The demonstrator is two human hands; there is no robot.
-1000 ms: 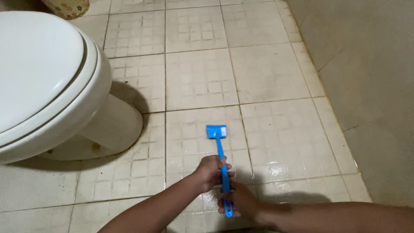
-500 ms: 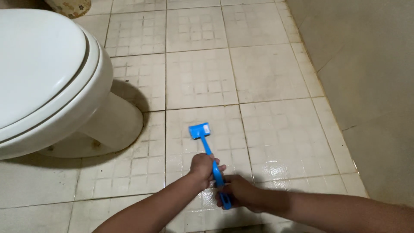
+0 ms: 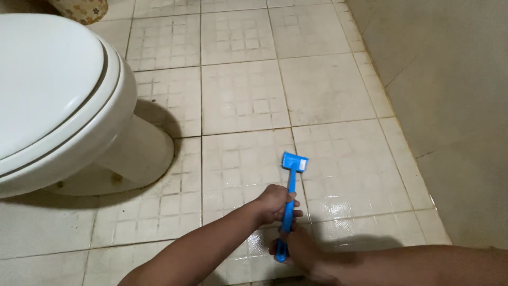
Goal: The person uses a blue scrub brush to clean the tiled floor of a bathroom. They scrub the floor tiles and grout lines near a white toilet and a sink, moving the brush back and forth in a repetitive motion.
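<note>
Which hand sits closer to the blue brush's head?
Left. The left hand grips the brush mid-handle, nearer the brush head; the right hand holds the handle's end.

A home bathroom, seen from above.

A white toilet with its lid closed fills the upper left of the frame. The floor is laid with pale, stained square tiles, and a plain beige wall is seen along the right side.
</note>
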